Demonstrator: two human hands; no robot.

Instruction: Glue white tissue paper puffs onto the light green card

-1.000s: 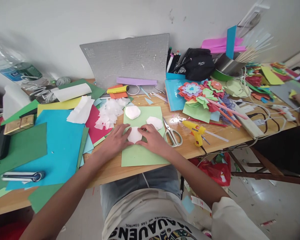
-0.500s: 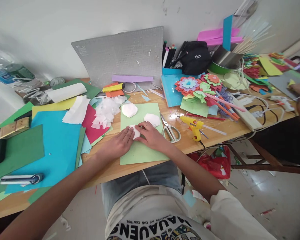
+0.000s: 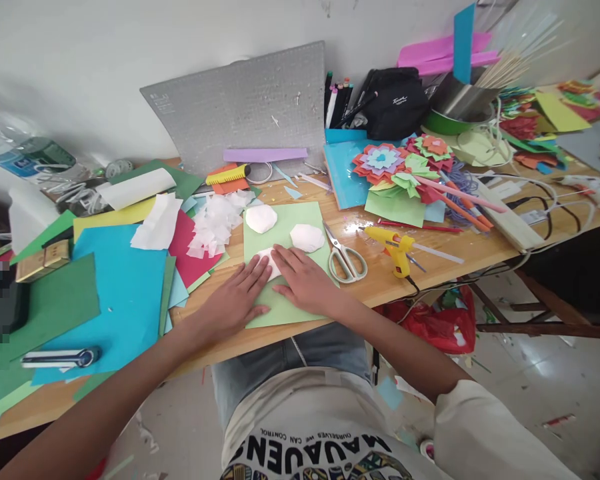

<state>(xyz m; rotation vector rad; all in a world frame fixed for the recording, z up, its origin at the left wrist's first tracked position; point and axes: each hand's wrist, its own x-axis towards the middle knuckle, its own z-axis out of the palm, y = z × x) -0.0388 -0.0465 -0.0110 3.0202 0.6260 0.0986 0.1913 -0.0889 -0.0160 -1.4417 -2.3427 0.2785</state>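
On the light green sheet [image 3: 285,307] lie two rounded white paper pieces, one at the upper left [image 3: 261,218] and one at the right [image 3: 307,237]. A third white piece [image 3: 270,257] is below them, partly covered by my fingers. My left hand [image 3: 237,297] rests its extended fingers on its left side, thumb spread on the green sheet. From the right, my right hand [image 3: 305,281] lays its outstretched fingers on the same piece, thumb apart. Both hands are flat and grasp nothing. Scissors [image 3: 347,261] lie just right of the sheet.
A yellow glue gun [image 3: 397,250] lies right of the scissors, with cables beyond. Paper flowers [image 3: 383,160] are at the back right. White paper squares [image 3: 217,223] and colored sheets [image 3: 125,280] cover the left. A grey board [image 3: 240,107] leans on the wall.
My fingers have gone from curled around the third white piece to flatter and more spread on it, thumbs moving outward. The view has shifted slightly. The other person's hand at the far right has mostly left view.
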